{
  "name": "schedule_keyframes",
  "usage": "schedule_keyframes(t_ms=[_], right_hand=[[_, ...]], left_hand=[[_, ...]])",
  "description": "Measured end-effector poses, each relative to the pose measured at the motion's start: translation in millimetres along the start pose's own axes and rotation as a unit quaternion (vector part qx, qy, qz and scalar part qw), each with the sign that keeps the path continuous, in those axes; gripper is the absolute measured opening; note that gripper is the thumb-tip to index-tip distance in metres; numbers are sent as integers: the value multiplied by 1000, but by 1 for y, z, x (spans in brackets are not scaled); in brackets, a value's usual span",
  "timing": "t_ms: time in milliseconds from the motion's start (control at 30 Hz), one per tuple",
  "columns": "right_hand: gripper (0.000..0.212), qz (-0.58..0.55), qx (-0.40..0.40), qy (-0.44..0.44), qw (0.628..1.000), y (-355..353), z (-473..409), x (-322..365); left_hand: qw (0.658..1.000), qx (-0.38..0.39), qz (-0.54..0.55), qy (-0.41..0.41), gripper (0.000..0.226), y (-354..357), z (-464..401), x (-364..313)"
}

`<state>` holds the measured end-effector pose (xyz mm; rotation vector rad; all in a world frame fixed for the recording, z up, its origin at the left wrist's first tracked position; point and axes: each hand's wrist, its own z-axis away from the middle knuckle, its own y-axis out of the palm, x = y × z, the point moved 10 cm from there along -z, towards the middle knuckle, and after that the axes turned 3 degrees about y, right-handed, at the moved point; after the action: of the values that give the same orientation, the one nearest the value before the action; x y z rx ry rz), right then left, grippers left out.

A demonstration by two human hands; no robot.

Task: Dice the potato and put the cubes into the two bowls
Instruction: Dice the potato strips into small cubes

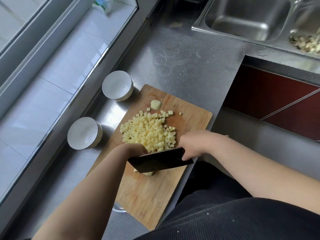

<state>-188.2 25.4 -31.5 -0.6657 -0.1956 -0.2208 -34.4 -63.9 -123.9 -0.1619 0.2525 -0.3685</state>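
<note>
Right hand [192, 146] has its grip wrapped around the cleaver [160, 161] handle; left hand [134, 149] is mostly hidden behind the blade, so can't tell its grip. Fingers that close could get nicked if the last potato piece [148, 173] rolls. Cube pile [149, 131] sits at 12 o'clock from the blade, both bowls [84, 133] [117, 85] at 10 on the bench.

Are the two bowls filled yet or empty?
Empty. Both bowls show bare white insides; the cubes sit piled on the board.
</note>
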Motion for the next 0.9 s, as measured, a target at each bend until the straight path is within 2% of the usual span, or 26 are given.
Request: schedule_keyframes(t_ms=[100,200,333,467,567,700,833,900], right_hand=[[26,-10,15,10,1000,-2,-2,-7],[25,-22,16,10,1000,-4,-4,-11],[28,-34,13,16,999,-6,-8,-15],[28,-79,13,22,997,-7,-7,-22],[28,-119,15,31,992,-7,-4,-29],[23,-151,22,36,988,-6,-1,-34],[19,-222,7,41,974,-6,-3,-42],[19,-257,-6,38,966,-8,-5,-45]], left_hand=[[999,17,33,2,24,1,-3,10],[987,-1,160,-6,22,-2,-1,14],[953,-28,300,-2,58,-8,10,16],[897,-36,439,34,67,-10,20,19],[900,-22,433,49,76,-3,16,25],[890,-32,449,77,64,0,9,29],[925,-117,351,91,36,-10,8,35],[920,-167,339,98,36,-17,11,36]])
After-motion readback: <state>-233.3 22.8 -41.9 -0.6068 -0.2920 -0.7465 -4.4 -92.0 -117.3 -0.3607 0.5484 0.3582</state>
